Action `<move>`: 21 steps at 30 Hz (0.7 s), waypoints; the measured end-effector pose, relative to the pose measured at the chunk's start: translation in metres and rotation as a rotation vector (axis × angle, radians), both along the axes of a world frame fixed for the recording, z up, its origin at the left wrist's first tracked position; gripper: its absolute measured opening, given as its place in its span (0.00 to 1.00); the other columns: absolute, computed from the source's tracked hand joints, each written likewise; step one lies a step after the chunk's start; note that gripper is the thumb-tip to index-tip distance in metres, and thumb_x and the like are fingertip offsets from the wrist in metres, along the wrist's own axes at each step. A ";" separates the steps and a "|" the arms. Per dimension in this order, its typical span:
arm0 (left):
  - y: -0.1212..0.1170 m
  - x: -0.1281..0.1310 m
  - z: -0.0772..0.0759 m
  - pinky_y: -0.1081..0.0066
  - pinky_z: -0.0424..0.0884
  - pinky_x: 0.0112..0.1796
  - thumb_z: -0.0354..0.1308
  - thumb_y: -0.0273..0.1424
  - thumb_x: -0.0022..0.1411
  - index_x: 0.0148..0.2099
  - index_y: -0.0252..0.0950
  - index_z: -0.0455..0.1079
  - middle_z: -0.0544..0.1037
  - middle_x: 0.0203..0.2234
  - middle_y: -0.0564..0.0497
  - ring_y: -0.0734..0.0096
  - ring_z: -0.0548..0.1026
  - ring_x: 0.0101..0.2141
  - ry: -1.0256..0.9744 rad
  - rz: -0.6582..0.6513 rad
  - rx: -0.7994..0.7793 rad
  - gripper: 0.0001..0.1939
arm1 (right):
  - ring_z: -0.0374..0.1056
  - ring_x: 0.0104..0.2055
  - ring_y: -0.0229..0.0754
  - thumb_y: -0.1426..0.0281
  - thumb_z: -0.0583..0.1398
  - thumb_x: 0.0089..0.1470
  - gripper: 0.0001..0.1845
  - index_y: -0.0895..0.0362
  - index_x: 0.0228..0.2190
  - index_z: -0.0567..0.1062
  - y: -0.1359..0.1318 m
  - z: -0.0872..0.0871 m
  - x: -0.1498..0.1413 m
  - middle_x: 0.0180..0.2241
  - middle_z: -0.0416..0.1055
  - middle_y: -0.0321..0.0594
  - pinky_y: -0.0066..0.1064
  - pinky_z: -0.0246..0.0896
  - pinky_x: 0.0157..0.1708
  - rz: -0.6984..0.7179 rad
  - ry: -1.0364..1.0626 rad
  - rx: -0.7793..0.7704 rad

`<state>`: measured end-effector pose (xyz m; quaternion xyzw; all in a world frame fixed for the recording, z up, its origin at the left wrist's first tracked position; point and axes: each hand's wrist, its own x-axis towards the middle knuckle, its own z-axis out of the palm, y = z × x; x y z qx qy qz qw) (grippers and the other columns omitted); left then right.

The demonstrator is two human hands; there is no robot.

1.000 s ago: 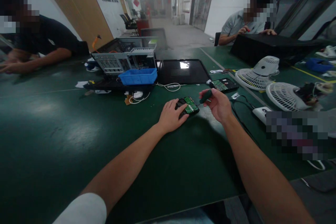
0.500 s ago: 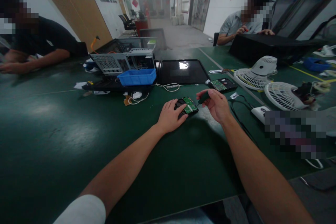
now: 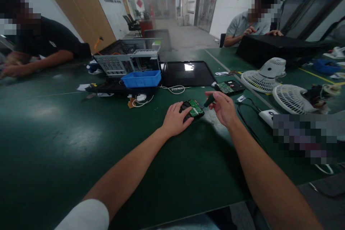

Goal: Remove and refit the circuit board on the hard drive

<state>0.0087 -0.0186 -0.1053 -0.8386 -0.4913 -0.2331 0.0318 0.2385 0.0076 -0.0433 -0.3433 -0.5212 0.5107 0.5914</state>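
A hard drive [image 3: 196,109] lies on the green table with its green circuit board facing up. My left hand [image 3: 175,118] grips it from the left, fingers spread over its top and thumb along the near edge, covering part of the board. In my right hand [image 3: 222,107], thumb and fingers are closed around the dark green handle of a screwdriver [image 3: 209,101]. The tool is tilted, its thin shaft pointing down at the drive's right edge. Whether the tip sits in a screw is too small to tell.
Beyond the drive stand a blue bin [image 3: 141,79], an open computer case [image 3: 115,65] and a black panel [image 3: 188,73]. A second hard drive [image 3: 229,87], fan parts [image 3: 260,79] and a white power strip [image 3: 268,115] are to the right. Two people sit across the table.
My right hand's fingers have shifted slightly on the screwdriver handle, the index finger drawing back a little. My left hand and the hard drive have stayed in place.
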 end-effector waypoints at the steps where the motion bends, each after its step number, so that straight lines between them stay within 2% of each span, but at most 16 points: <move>1: 0.000 0.000 0.000 0.45 0.61 0.63 0.55 0.49 0.70 0.66 0.45 0.71 0.64 0.66 0.40 0.45 0.62 0.65 -0.002 0.000 -0.002 0.27 | 0.69 0.33 0.38 0.57 0.69 0.55 0.12 0.50 0.37 0.84 0.000 0.000 0.000 0.42 0.79 0.39 0.27 0.61 0.24 -0.003 0.004 0.001; 5: -0.001 0.000 0.002 0.45 0.62 0.63 0.55 0.48 0.70 0.66 0.45 0.71 0.64 0.66 0.40 0.45 0.63 0.65 -0.004 0.003 -0.006 0.27 | 0.74 0.38 0.40 0.57 0.70 0.54 0.12 0.51 0.34 0.82 0.000 0.000 0.000 0.45 0.79 0.41 0.26 0.62 0.24 0.032 0.031 -0.007; 11: -0.002 0.000 0.003 0.45 0.62 0.63 0.55 0.49 0.70 0.66 0.45 0.70 0.64 0.67 0.39 0.45 0.63 0.65 0.005 0.009 -0.010 0.28 | 0.76 0.38 0.44 0.49 0.64 0.58 0.20 0.53 0.35 0.79 0.003 -0.002 0.001 0.40 0.80 0.43 0.29 0.65 0.24 0.076 0.087 -0.056; 16: -0.001 0.000 0.003 0.44 0.61 0.63 0.54 0.49 0.71 0.67 0.45 0.70 0.64 0.67 0.40 0.45 0.62 0.65 0.003 0.007 -0.021 0.28 | 0.74 0.37 0.41 0.53 0.68 0.55 0.15 0.49 0.37 0.79 0.002 -0.001 0.003 0.41 0.80 0.39 0.28 0.65 0.26 0.018 0.011 -0.015; 19: -0.001 0.000 0.003 0.43 0.61 0.63 0.55 0.49 0.71 0.67 0.46 0.70 0.64 0.67 0.41 0.45 0.62 0.65 0.000 0.007 -0.024 0.27 | 0.72 0.36 0.40 0.53 0.69 0.55 0.15 0.48 0.40 0.81 0.001 0.000 0.003 0.43 0.80 0.38 0.28 0.64 0.25 -0.023 -0.036 0.000; 21: -0.001 0.000 0.003 0.43 0.61 0.63 0.55 0.49 0.71 0.67 0.46 0.70 0.64 0.67 0.41 0.45 0.62 0.66 -0.002 0.006 -0.024 0.27 | 0.72 0.36 0.40 0.53 0.69 0.54 0.15 0.49 0.38 0.82 0.001 0.000 0.002 0.45 0.80 0.39 0.28 0.63 0.24 -0.031 -0.049 0.008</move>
